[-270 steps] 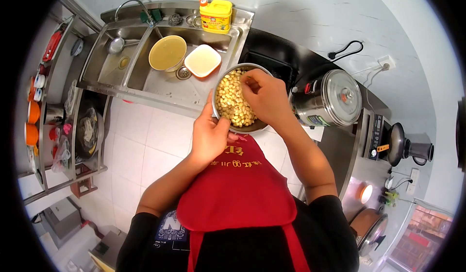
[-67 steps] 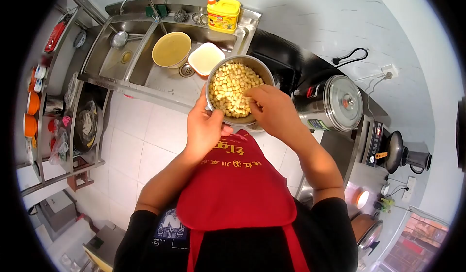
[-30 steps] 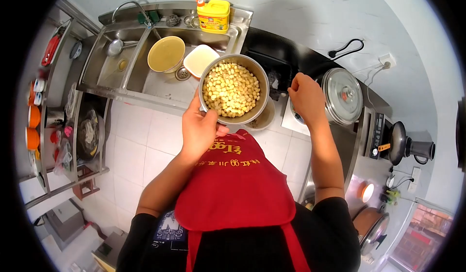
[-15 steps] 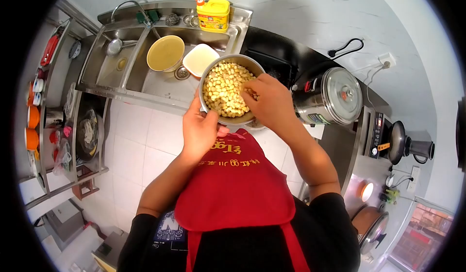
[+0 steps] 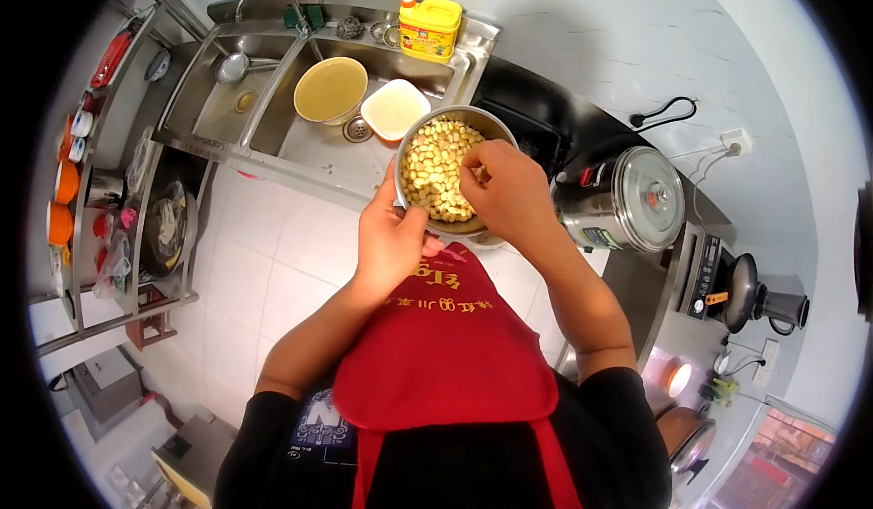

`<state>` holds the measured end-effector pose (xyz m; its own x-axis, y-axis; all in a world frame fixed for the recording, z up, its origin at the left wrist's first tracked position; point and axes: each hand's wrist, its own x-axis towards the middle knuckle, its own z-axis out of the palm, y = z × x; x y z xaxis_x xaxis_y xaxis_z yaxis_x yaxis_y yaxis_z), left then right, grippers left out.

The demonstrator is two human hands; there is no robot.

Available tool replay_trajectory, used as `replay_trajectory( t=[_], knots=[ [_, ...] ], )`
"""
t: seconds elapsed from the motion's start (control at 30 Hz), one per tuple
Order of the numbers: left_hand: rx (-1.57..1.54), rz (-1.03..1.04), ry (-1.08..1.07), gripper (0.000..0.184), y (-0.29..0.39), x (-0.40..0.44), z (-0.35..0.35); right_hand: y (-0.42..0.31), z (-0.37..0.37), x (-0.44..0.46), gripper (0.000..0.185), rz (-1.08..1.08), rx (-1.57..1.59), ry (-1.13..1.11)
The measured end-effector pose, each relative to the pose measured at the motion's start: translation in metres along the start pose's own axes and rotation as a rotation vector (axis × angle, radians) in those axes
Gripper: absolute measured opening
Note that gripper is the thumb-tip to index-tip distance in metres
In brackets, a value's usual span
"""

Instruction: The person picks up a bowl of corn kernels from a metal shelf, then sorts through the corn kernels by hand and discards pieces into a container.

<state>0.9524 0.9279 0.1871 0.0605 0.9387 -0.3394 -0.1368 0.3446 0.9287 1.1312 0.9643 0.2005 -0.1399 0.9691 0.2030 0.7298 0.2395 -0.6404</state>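
A round metal pot (image 5: 496, 125) holds a heap of pale yellow, soybean-like beans (image 5: 438, 168). It is held in front of my body, above the red apron. My left hand (image 5: 391, 241) grips the pot's near left side, thumb over the rim and fingers underneath. Over the right part of the beans is my right hand (image 5: 503, 186), its fingers curled and pressed together. Whether a bean is pinched in them is hidden from this angle.
Behind the pot is a double steel sink (image 5: 273, 154) with a yellowish basin (image 5: 329, 91) and a white square bowl (image 5: 396, 109). A yellow detergent jug (image 5: 429, 29) stands at its back. To the right are a large lidded steel pot (image 5: 627, 200) and an induction cooker (image 5: 705, 273).
The whole view has shifted slightly. My right hand's fingers, which reached down into the beans, have lifted a little and curled inward. The left hand keeps its grip on the pot.
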Motion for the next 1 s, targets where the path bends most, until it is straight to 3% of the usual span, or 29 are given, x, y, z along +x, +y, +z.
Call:
replay_trajectory(
  t=[0.17, 0.47, 0.6, 0.67, 0.7, 0.77, 0.8, 0.87, 1.0],
  knots=[
    [-0.007, 0.016, 0.016, 0.061, 0.002, -0.005, 0.001, 0.011, -0.007, -0.013, 0.008, -0.083, -0.029, 0.096],
    [0.0, 0.025, -0.012, 0.061, 0.002, -0.003, 0.001, 0.006, 0.01, -0.012, 0.015, -0.112, -0.316, 0.006],
    [-0.01, 0.019, -0.007, 0.06, 0.0, -0.001, 0.0, 0.004, 0.008, -0.01, 0.015, -0.172, -0.204, 0.083],
    [-0.028, -0.008, -0.014, 0.06, 0.0, -0.002, 0.0, -0.011, 0.0, -0.011, 0.007, 0.159, 0.148, 0.0],
    [-0.028, -0.014, -0.009, 0.06, -0.002, -0.002, -0.001, -0.012, 0.003, -0.01, 0.007, 0.161, 0.151, -0.007],
    [-0.015, -0.01, -0.019, 0.061, -0.005, 0.0, -0.002, -0.014, 0.01, -0.002, 0.005, -0.077, 0.232, 0.055],
    [-0.015, -0.008, -0.019, 0.061, -0.003, -0.001, -0.002, -0.013, 0.014, 0.002, 0.005, -0.078, 0.232, 0.057],
    [0.021, -0.074, -0.068, 0.074, 0.004, -0.006, -0.002, -0.009, 0.023, 0.008, 0.005, -0.251, 0.058, -0.01],
    [-0.018, -0.053, -0.061, 0.075, -0.001, -0.005, -0.003, -0.006, 0.033, 0.015, 0.012, -0.206, -0.053, -0.095]
  ],
)
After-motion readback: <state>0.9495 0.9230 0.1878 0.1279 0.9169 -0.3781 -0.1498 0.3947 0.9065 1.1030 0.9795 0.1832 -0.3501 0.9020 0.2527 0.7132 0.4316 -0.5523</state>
